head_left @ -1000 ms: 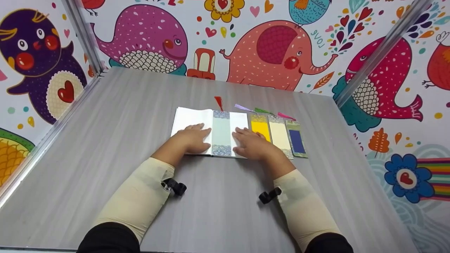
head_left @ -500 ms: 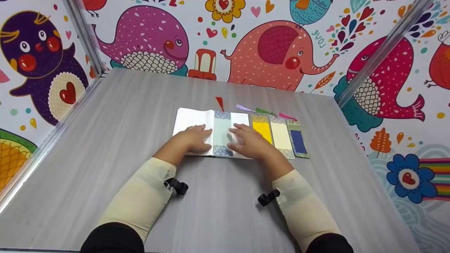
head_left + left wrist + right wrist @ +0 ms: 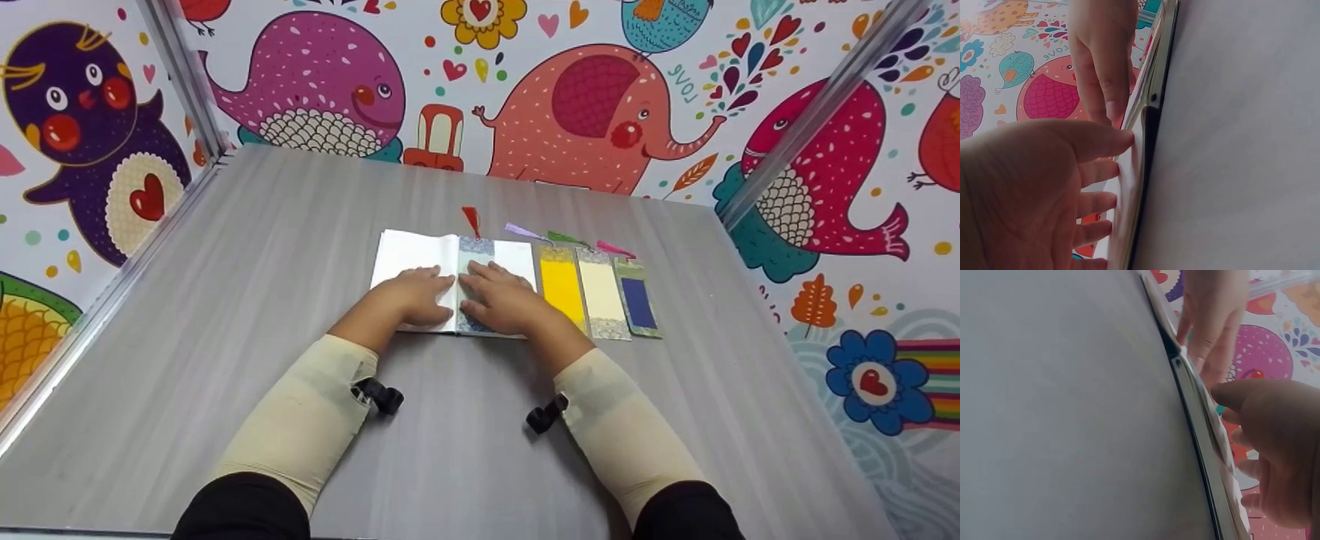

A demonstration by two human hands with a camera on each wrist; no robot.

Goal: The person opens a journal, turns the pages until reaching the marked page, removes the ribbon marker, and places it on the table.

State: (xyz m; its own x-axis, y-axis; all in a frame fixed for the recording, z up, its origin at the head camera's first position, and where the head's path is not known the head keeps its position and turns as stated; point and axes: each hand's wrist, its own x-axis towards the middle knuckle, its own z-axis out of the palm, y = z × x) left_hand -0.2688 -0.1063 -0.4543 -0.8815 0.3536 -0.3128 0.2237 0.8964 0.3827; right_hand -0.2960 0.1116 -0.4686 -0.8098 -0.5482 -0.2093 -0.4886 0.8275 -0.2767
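An open book (image 3: 416, 251) with blank white pages lies on the table. On its right page, along the spine, is a pale green bookmark (image 3: 477, 246) with patterned ends and a red tassel (image 3: 471, 217) beyond the top edge. My left hand (image 3: 416, 296) rests on the left page, fingers spread and straight; its fingertips touch the page in the left wrist view. My right hand (image 3: 502, 298) lies over the bookmark with fingers extended, hiding much of it. In the right wrist view, the right fingertips (image 3: 1230, 395) are at the page surface.
Right of the book lie a yellow bookmark (image 3: 562, 283), a cream bookmark (image 3: 602, 289) and a blue bookmark (image 3: 638, 300) with a green border. Their tassels point up and left. The grey table (image 3: 255, 247) is bordered by walls with cartoon animals (image 3: 577, 112) and metal posts (image 3: 817, 120).
My right hand has slid left from the book's right page onto the bookmark, now close to my left hand. The left hand stays on its page.
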